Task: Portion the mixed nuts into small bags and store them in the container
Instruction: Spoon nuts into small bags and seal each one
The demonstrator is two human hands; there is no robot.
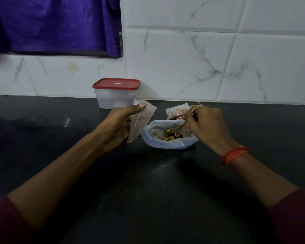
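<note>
My left hand (119, 126) pinches a small clear bag (141, 120), which hangs upright above the black counter just left of the nuts. A larger open plastic bag (167, 142) lies on the counter with mixed nuts (171, 135) inside. My right hand (208, 125) grips a metal spoon (167, 127) whose bowl reaches into that open bag. Behind it lies a small filled bag of nuts (174, 110). A translucent container with a red lid (116, 93) stands shut against the wall, behind my left hand.
The black counter (148, 182) runs wide to both sides and toward me. White marbled wall tiles (201, 59) close off the back. A purple cloth (56, 25) hangs at the upper left. An orange band sits on my right wrist (234, 154).
</note>
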